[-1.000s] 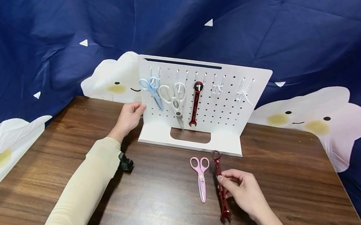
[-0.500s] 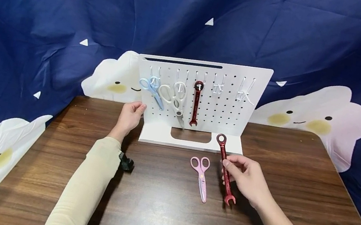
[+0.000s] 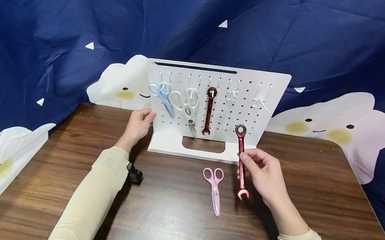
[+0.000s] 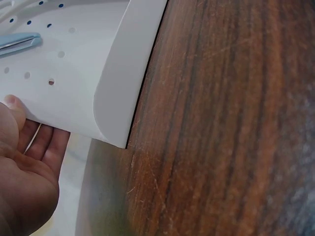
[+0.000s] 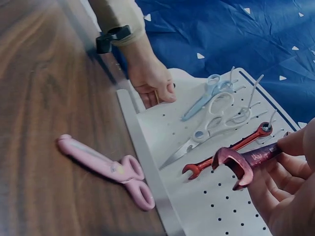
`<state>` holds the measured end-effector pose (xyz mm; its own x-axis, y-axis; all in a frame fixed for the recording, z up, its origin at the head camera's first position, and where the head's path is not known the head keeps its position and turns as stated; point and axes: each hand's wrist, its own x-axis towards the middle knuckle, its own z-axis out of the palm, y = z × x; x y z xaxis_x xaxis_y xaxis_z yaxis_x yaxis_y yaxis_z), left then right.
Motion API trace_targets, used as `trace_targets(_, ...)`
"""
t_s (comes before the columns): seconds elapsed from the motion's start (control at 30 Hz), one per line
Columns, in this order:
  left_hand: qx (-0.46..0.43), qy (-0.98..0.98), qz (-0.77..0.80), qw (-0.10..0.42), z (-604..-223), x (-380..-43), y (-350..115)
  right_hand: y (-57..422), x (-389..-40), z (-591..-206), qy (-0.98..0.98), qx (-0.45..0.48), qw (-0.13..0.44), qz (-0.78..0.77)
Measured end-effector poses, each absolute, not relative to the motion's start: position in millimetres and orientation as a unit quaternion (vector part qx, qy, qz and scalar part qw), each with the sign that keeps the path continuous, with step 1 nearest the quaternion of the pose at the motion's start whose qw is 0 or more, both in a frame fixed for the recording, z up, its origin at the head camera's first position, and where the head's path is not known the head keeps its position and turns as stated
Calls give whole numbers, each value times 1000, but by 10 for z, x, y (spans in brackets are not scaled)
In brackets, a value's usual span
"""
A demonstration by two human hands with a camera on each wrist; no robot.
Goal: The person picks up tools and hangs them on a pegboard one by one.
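Observation:
My right hand point(image 3: 269, 177) pinches a red combination wrench point(image 3: 241, 156) between thumb and fingers, its ring end up and its fork end down, in front of the white pegboard point(image 3: 241, 117). With thumb in front and fingers behind, my left hand point(image 3: 139, 124) grips the board's left edge, as the left wrist view also shows. On the board's hooks hang light blue scissors point(image 3: 163, 95), white-handled scissors point(image 3: 189, 109) and a second red wrench point(image 3: 209, 112). Pink scissors point(image 3: 215, 189) lie on the table before the board, handles toward it.
Two white hooks point(image 3: 232, 94) on the board's right half bear nothing, the far right one point(image 3: 260, 101) among them. The board's foot stands on the brown wooden table point(image 3: 170, 216). Behind hangs a dark blue curtain point(image 3: 207, 22) with clouds.
My right hand has raised the red wrench off the table and carried it forward, its ring end now overlapping the pegboard. The left hand stays at the board's edge.

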<state>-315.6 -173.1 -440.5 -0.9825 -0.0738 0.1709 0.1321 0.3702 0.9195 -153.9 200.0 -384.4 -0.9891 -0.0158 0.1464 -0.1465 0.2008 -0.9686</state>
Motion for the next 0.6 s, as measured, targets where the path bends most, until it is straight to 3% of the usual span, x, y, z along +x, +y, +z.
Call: trace_targets(0.6,-23,-819,-565,92,-4422,-3164,-1734,1815,-1883,-3671,-757,51,133,638)
